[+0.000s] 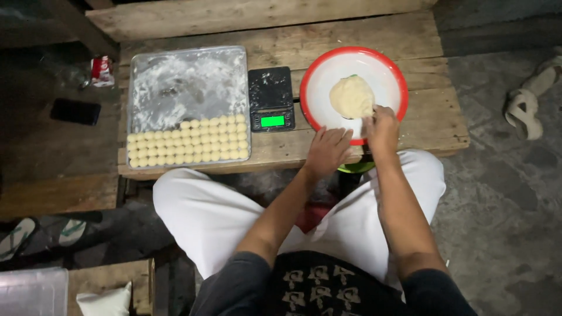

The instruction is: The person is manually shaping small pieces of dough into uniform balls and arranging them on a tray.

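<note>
A lump of pale dough lies in a white basin with a red rim on a low wooden table. My right hand pinches at the near edge of the dough, fingers closed on it. Resting on the table at the basin's near rim is my left hand, fingers loosely together and holding nothing. To the left, a floured metal tray carries several rows of small dough balls along its near side. A black digital scale with a lit green display stands between tray and basin.
A dark phone and a small red-and-white packet lie on boards at the left. Sandals sit on the concrete floor at the right, flip-flops at lower left. A clear plastic box and a white bag are bottom left.
</note>
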